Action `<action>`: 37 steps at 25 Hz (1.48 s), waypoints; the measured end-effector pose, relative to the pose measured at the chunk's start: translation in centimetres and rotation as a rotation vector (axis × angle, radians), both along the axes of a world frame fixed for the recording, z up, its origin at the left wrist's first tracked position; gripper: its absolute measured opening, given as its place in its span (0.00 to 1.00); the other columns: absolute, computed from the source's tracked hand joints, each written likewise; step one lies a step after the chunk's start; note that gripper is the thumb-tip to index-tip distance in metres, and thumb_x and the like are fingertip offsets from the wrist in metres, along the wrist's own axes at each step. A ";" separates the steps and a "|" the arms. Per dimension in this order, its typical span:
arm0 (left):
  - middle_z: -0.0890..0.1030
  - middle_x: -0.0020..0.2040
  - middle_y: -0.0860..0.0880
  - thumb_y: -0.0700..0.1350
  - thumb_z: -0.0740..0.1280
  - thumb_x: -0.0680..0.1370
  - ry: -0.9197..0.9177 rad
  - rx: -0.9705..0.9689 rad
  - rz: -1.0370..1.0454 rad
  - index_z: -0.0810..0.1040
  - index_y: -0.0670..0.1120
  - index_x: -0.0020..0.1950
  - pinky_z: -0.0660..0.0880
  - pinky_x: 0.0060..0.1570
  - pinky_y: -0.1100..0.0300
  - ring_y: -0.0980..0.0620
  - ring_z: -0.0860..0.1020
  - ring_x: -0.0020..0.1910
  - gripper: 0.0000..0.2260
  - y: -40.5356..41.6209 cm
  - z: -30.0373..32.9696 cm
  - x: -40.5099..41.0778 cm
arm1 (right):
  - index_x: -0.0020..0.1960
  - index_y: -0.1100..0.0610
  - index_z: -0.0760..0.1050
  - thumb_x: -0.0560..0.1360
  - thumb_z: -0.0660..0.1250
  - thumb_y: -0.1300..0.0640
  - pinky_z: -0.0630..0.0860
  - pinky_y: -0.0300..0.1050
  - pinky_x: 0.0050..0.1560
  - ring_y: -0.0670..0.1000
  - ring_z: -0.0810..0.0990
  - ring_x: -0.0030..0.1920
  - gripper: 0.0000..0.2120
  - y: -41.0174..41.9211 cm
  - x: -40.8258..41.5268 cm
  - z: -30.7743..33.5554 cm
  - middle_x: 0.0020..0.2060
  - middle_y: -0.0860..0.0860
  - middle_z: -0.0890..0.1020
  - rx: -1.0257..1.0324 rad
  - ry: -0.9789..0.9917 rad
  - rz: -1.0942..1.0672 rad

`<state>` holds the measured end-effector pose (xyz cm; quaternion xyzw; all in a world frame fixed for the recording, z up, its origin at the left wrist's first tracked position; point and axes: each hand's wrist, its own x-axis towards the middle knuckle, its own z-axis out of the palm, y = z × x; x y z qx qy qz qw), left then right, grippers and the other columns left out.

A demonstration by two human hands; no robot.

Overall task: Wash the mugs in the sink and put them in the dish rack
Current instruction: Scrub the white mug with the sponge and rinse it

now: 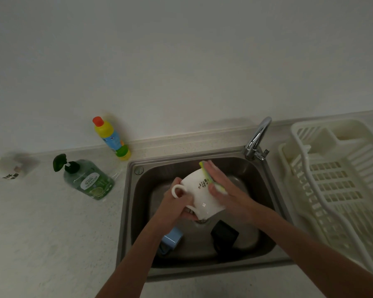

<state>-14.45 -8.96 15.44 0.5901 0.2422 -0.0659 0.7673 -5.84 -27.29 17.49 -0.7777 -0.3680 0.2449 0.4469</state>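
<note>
Two hands worked over the steel sink (265, 214), and the scene ran down in size from there. The cream plastic dish rack (340, 183) stood on the counter just right of the basin, with no mug visible in it. On the speckled countertop (52, 233) to the left stood a green pump bottle of dish soap (88, 179) and, behind it near the wall, a yellow cleaner bottle with an orange cap (112, 137); at the far left edge sat a blurred white mug with dark print (4, 168). The chrome faucet (257, 138) rose at the sink's back right corner, and no water could be seen running.

The white mug (200, 194) was held above the middle of the basin, tipped on its side, its long axis running from upper left to lower right with the mouth toward the person and downward. The left hand (177, 209) was closed around it near the handle and lower wall. The right hand (224, 190) lay flat on the mug's right flank, fingers together and curled over a yellow-green sponge (211, 179) pressed against the wall.

Lower in the basin lay a light blue mug (170, 238) partly under the left forearm and a black mug (224, 235) beneath the right wrist.

By my judgement, scrubbing was under way and a rinse was still due. The rack lay to the right, on the sponge hand's side, so the mug would have to cross there.
</note>
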 end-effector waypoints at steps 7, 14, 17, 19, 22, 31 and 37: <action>0.80 0.51 0.40 0.39 0.70 0.71 -0.043 0.012 -0.050 0.73 0.45 0.56 0.80 0.43 0.38 0.41 0.82 0.49 0.15 0.0 -0.8 -0.3 | 0.81 0.50 0.51 0.83 0.51 0.43 0.45 0.50 0.79 0.47 0.36 0.79 0.28 0.7 -2.5 -0.2 0.80 0.44 0.44 -0.104 -0.537 0.099; 0.78 0.49 0.42 0.39 0.67 0.68 -0.061 0.012 0.092 0.69 0.42 0.54 0.80 0.43 0.34 0.46 0.82 0.45 0.16 0.7 0.3 -0.7 | 0.78 0.36 0.42 0.82 0.56 0.45 0.53 0.50 0.79 0.42 0.39 0.78 0.31 -1.2 -2.5 -0.7 0.78 0.36 0.39 -0.096 -0.198 0.120; 0.79 0.52 0.39 0.39 0.70 0.70 -0.081 0.043 -0.003 0.70 0.41 0.56 0.80 0.42 0.37 0.42 0.82 0.49 0.16 -0.2 -0.2 -1.0 | 0.80 0.44 0.46 0.82 0.54 0.44 0.50 0.46 0.77 0.50 0.39 0.80 0.30 0.1 -1.9 -0.7 0.79 0.41 0.38 -0.125 -0.497 0.154; 0.80 0.52 0.41 0.38 0.69 0.70 -0.095 0.022 -0.035 0.71 0.42 0.56 0.81 0.41 0.38 0.42 0.82 0.49 0.16 -0.7 -0.3 -1.3 | 0.77 0.34 0.49 0.82 0.56 0.43 0.59 0.50 0.77 0.49 0.51 0.79 0.27 0.0 -0.4 -0.7 0.80 0.40 0.45 -0.045 -0.359 0.099; 0.82 0.48 0.46 0.36 0.65 0.66 -0.107 -0.069 0.103 0.71 0.43 0.54 0.81 0.37 0.41 0.46 0.83 0.45 0.16 -0.1 0.1 -1.3 | 0.71 0.26 0.56 0.78 0.60 0.36 0.66 0.53 0.74 0.45 0.65 0.74 0.24 -2.1 -0.8 -1.8 0.78 0.41 0.59 0.037 -0.192 0.047; 0.79 0.55 0.40 0.38 0.67 0.70 -0.060 -0.024 0.055 0.70 0.42 0.60 0.81 0.34 0.48 0.42 0.82 0.50 0.19 -1.4 -0.8 -1.8 | 0.75 0.31 0.54 0.80 0.58 0.42 0.64 0.46 0.74 0.45 0.58 0.77 0.25 -0.7 -0.1 -1.8 0.79 0.38 0.52 0.035 -0.185 0.059; 0.80 0.52 0.41 0.39 0.69 0.69 -0.058 -0.049 0.157 0.70 0.43 0.57 0.81 0.39 0.45 0.45 0.83 0.47 0.18 -1.4 -0.9 -1.2 | 0.80 0.44 0.49 0.82 0.54 0.42 0.49 0.47 0.78 0.49 0.41 0.80 0.29 -0.9 -1.8 -2.9 0.79 0.40 0.43 -0.116 -0.483 0.198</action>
